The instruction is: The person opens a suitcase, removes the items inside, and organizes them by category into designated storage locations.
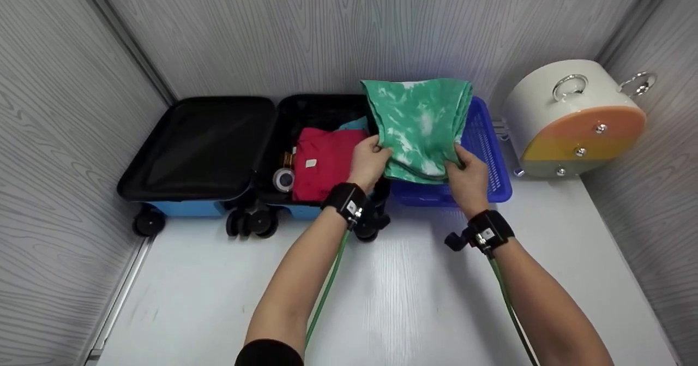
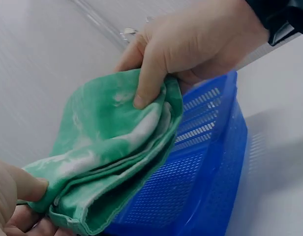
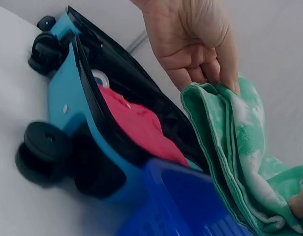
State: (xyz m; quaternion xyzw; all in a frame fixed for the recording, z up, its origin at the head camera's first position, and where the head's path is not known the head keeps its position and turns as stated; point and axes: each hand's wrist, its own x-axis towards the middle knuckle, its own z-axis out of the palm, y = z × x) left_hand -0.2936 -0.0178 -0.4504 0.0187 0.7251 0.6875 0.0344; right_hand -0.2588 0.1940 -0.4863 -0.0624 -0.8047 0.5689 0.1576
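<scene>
A folded green-and-white tie-dye garment [image 1: 422, 126] hangs between both hands above the blue plastic basket [image 1: 491, 153]. My left hand [image 1: 371, 161] pinches its near left corner, thumb on top. At the near right corner my right hand [image 1: 469, 180] grips the cloth the same way. Several stacked layers show along the near edge in the left wrist view, where the garment [image 2: 107, 147] sags between the hands. Left of the basket, the open suitcase [image 1: 322, 104] holds a folded red garment [image 1: 330, 159], a bit of blue cloth [image 1: 354, 124] and a round white-rimmed item [image 1: 283, 180].
The suitcase's black lid half [image 1: 202, 148] lies open on the left, its wheels [image 1: 148, 221] facing the near side. A round cream container with orange and yellow front [image 1: 578, 120] stands at the right. Panelled walls [image 1: 327, 33] enclose the white table [image 1: 381, 284]. Green cables [image 1: 327, 289] trail from both wrists.
</scene>
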